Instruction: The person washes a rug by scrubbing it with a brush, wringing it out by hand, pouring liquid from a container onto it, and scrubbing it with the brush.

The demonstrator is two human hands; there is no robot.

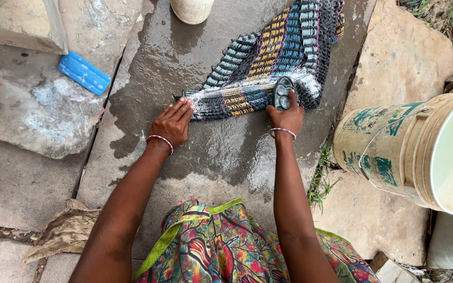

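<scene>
- Head view: cloth [268,68], striped and wet, lies on the slab [184,57]; long axis runs from near-left to far-right.
- Left hand [172,124]: flat, fingers open, pressing the cloth's near-left end.
- Right hand [286,116]: grip closed on the brush [282,92], set on the cloth's near edge, right of the left hand.

A wet striped knit cloth [273,57], blue, yellow and dark, is lying spread and soapy on the slab; a dark scrubbing brush [282,92] is resting on its lower edge.
</scene>
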